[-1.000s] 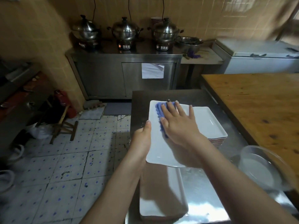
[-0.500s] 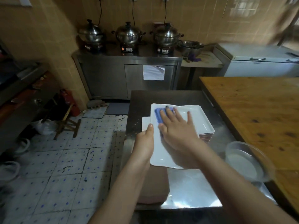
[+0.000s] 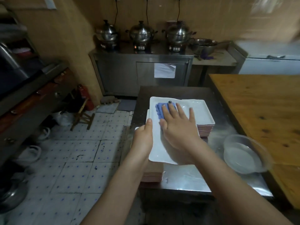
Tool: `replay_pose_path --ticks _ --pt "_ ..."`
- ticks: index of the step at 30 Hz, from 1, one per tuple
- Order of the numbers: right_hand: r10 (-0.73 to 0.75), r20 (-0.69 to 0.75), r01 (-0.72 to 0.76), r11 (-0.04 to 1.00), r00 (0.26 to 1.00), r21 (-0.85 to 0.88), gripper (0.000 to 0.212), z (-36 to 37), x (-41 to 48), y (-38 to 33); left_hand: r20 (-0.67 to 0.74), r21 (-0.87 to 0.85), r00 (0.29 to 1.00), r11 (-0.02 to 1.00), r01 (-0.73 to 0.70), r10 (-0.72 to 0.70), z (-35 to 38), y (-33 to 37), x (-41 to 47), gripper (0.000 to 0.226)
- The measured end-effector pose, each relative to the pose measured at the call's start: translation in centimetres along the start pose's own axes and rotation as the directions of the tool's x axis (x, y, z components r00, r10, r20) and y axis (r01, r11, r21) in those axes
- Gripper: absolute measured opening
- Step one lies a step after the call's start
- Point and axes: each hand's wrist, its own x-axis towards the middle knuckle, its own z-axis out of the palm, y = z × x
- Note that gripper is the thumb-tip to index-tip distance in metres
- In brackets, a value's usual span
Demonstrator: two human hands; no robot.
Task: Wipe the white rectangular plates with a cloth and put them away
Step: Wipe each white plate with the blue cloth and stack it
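Left hand: I see my left hand [image 3: 143, 138] gripping the left long edge of the plate [image 3: 155, 144]. The thumb lies on top of the rim, and the fingers beneath are hidden from me.
Right hand: my right hand [image 3: 180, 129] lies flat with its fingers straight and spread, pressing the cloth [image 3: 159, 109] onto the plate's far half.
Cloth: blue and bunched, showing past my fingertips near the plate's far left corner.
Plate: white and rectangular, long side running near to far, above the steel table [image 3: 186, 181].
Far stack: the far stack [image 3: 203, 111] of white plates sits right of my right hand, its near left part covered by the plate I hold. I cannot tell whether they touch.
Near stack: the near stack [image 3: 152, 175] lies under the held plate's near end, only its edges showing.
Bowl: a clear bowl [image 3: 243, 155] sits near right, against the wooden table [image 3: 259, 103].
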Motion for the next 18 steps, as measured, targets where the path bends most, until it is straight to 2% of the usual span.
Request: replay_pose_path --ticks 2,5,10,14,18 --pt "0.064 -0.007 -0.064 0.998 0.998 -0.015 0.055 -0.1 0.0 1.1 -0.011 -0.045 1.0 0.999 0.008 -0.008 -0.7 0.0 -0.1 0.04" --pt "0.053 -0.039 -0.053 0.999 0.998 -0.007 0.057 1.0 -2.9 1.2 -0.01 -0.067 1.0 0.998 0.01 -0.011 -1.4 0.4 -0.1 0.04" --pt "-0.05 0.041 0.041 0.98 0.998 0.195 0.059 1.9 -4.3 -1.7 -0.003 -0.055 1.0 0.998 0.006 -0.006 -0.8 0.6 0.1 0.039" --pt "-0.029 -0.028 0.034 0.98 0.999 0.195 0.052 -0.2 -1.6 -1.3 0.009 -0.074 1.0 0.997 0.01 -0.009 -1.1 0.7 -0.1 0.038" --pt "0.104 -0.185 -0.027 0.924 0.977 0.38 0.041 -0.5 -2.2 -2.0 0.015 -0.132 1.0 0.991 0.0 0.002 -2.1 1.2 -0.1 0.039"
